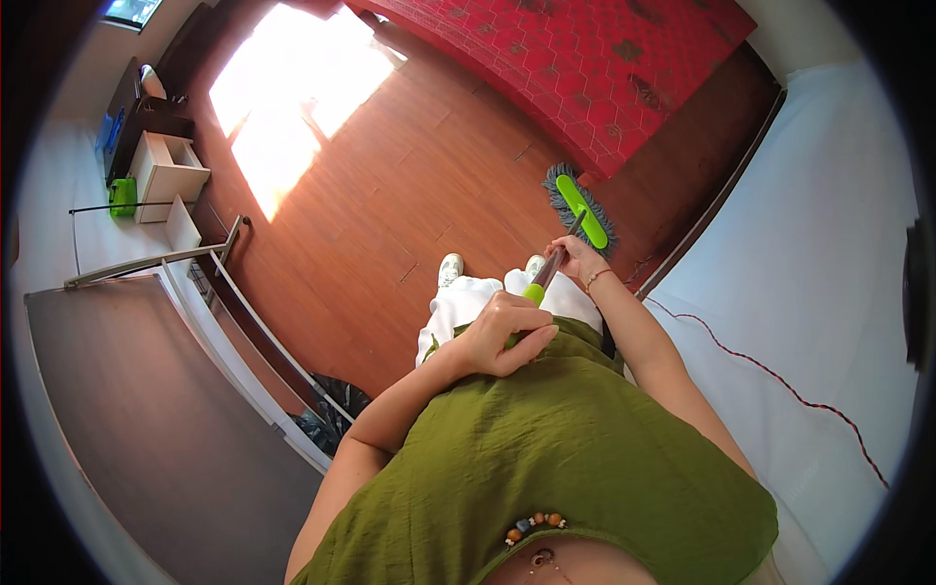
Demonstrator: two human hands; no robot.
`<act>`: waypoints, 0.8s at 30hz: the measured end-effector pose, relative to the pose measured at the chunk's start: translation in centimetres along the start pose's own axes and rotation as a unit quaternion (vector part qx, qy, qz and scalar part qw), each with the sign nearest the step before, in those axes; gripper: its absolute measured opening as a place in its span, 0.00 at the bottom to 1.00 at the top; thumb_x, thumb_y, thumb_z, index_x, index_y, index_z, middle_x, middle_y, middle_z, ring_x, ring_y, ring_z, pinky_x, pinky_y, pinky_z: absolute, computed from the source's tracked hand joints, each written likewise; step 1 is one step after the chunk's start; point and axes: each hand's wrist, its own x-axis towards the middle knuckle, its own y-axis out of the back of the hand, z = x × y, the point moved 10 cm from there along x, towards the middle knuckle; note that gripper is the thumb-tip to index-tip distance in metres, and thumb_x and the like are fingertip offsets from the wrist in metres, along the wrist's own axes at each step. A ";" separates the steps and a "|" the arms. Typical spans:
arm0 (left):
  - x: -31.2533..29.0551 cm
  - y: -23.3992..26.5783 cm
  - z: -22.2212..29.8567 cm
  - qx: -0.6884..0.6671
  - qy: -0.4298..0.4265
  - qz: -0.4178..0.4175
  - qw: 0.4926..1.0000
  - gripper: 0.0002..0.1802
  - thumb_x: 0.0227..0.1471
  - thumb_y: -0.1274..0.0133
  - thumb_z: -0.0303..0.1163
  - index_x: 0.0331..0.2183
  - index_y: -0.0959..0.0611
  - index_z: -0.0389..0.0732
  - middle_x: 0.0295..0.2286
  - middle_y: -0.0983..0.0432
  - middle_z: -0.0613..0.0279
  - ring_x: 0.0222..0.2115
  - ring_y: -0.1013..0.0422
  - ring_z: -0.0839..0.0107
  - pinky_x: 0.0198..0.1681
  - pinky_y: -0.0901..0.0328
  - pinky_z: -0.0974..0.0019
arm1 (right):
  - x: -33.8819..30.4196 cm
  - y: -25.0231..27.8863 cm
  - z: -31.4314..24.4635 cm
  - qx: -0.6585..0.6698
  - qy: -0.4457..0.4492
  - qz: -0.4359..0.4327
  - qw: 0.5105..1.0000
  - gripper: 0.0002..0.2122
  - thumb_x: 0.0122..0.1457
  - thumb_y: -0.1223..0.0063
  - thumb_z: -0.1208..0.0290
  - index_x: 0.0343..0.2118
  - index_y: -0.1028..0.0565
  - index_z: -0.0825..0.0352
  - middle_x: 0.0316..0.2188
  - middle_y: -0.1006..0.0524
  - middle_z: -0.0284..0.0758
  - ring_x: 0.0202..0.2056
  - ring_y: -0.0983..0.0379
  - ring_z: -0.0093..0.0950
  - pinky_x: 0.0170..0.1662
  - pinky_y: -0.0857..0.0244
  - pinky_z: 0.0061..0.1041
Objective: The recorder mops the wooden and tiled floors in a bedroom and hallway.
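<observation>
Both my hands grip the pole of a mop (582, 212), whose grey fringed head with a lime-green centre plate rests on the wooden floor near the corner of the red bed. My left hand (504, 334) is closed round the upper end of the pole, close to my waist; the pole's tip is hidden behind it. Farther down, my right hand (577, 261) wraps the dark part of the pole, just short of the mop head. A lime-green section of the pole shows between the two hands.
A bed with a red patterned cover (624, 73) stands ahead on the right. Along the left are a metal-framed board (146, 361), a dark plastic bag (336, 400) and a small cabinet (161, 180). A red-black cord (751, 366) hangs along the white wall on the right.
</observation>
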 end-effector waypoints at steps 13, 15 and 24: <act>-8.6 18.6 6.0 0.080 0.009 0.099 0.992 0.13 0.41 0.54 0.21 0.11 0.35 0.36 0.08 0.43 0.61 0.08 0.43 0.64 0.14 0.48 0.65 | 6.7 -25.3 12.5 -0.045 -0.051 -0.077 0.995 0.04 0.56 0.61 0.79 0.25 0.37 0.66 0.18 0.35 0.33 0.20 0.35 0.25 0.26 0.32 0.27; -9.2 20.6 6.6 0.088 0.001 0.104 0.991 0.12 0.38 0.54 0.20 0.11 0.35 0.37 0.08 0.45 0.61 0.08 0.44 0.64 0.13 0.48 0.65 | 7.5 -28.4 13.9 -0.031 -0.046 -0.072 0.996 0.04 0.56 0.61 0.79 0.25 0.36 0.66 0.19 0.34 0.33 0.21 0.34 0.26 0.25 0.32 0.28; -7.0 19.8 7.9 0.029 -0.043 -0.095 0.994 0.11 0.33 0.51 0.23 0.10 0.35 0.40 0.08 0.40 0.66 0.07 0.41 0.68 0.15 0.39 0.69 | 5.9 -28.0 14.8 0.061 0.052 -0.022 0.997 0.04 0.51 0.51 0.78 0.23 0.33 0.69 0.14 0.32 0.36 0.16 0.33 0.28 0.21 0.34 0.29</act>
